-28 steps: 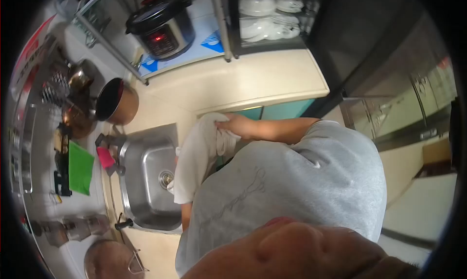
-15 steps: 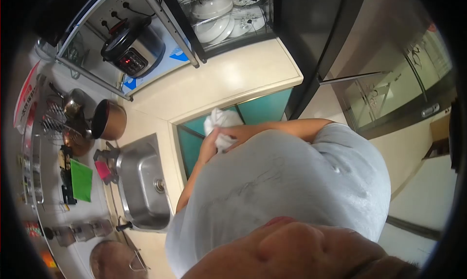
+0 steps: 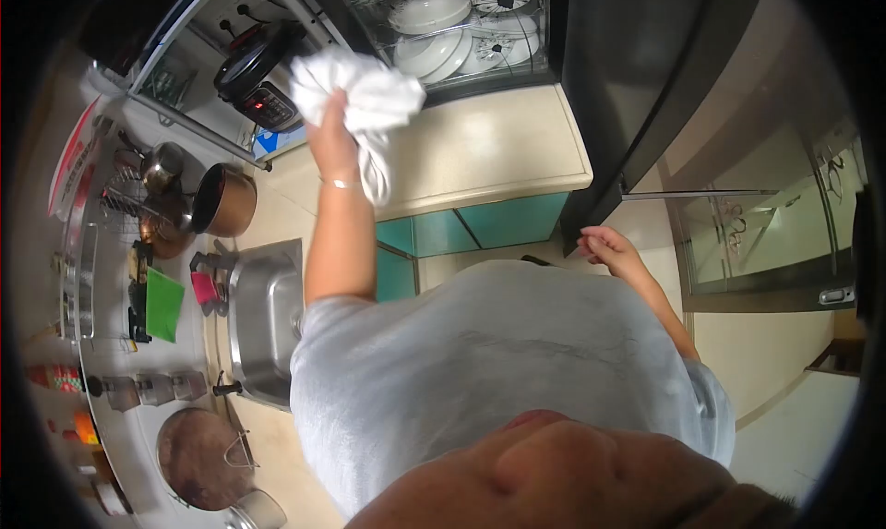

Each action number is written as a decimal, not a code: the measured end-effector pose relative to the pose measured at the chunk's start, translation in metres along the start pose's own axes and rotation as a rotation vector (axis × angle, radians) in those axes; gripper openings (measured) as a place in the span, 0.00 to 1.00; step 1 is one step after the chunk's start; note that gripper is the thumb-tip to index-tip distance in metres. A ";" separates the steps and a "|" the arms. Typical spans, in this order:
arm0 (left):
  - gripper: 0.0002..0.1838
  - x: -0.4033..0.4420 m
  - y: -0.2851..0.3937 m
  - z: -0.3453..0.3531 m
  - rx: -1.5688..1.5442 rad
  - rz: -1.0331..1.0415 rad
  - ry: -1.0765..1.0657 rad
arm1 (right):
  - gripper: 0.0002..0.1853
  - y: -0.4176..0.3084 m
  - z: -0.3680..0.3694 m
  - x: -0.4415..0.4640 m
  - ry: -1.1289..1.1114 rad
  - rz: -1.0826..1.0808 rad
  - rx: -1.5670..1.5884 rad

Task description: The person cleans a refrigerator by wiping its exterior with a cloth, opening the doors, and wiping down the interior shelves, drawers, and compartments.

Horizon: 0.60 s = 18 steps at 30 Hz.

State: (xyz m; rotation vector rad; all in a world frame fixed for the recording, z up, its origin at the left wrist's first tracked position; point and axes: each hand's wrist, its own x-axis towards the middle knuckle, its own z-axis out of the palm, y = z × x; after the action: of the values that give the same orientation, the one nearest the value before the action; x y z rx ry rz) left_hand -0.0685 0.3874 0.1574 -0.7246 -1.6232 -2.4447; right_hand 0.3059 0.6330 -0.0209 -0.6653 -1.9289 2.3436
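A bunched white cloth (image 3: pixel 355 90) is held up by my left hand (image 3: pixel 334 146), its fingers closed round the gathered fabric. One twisted end hangs below the hand, over the cream countertop (image 3: pixel 489 150). The cloth covers part of the black and silver electric pressure cooker (image 3: pixel 258 77) from view. Off to the right, in the air by the dark cabinet side, my right hand (image 3: pixel 607 250) has loosely bent fingers, apart, and holds nothing.
A glass-fronted cabinet with white plates (image 3: pixel 429 12) stands behind the counter. To the left are a steel sink (image 3: pixel 268 335), a copper-coloured pot (image 3: pixel 226 201), a green cloth (image 3: pixel 164 307) and a round board (image 3: pixel 205 460). Teal cabinet doors (image 3: pixel 498 224) lie below the counter.
Both hands were together on the cloth near my belly. The left hand has carried it forward and up over the counter; the right hand has let go and swung out to the right.
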 end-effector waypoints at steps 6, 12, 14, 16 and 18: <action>0.32 0.136 -0.025 0.062 0.757 0.985 0.107 | 0.21 0.014 -0.001 -0.010 0.298 0.075 0.033; 0.26 0.163 -0.146 0.076 1.214 1.161 -0.599 | 0.21 0.019 0.010 0.006 0.572 0.160 -0.010; 0.15 0.142 -0.112 0.106 1.270 0.701 -1.093 | 0.20 0.020 0.021 0.012 0.632 0.184 0.003; 0.11 0.120 -0.078 0.115 1.288 0.430 -1.275 | 0.20 0.017 0.030 0.017 0.649 0.207 0.023; 0.13 0.110 -0.089 0.084 1.360 0.422 -1.264 | 0.20 0.019 0.038 0.018 0.668 0.220 -0.010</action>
State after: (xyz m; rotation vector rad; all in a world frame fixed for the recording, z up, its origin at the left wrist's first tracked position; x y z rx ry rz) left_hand -0.1694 0.5178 0.1590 -1.9656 -2.3737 -0.0501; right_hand 0.2810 0.5985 -0.0393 -1.4890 -1.6140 1.8433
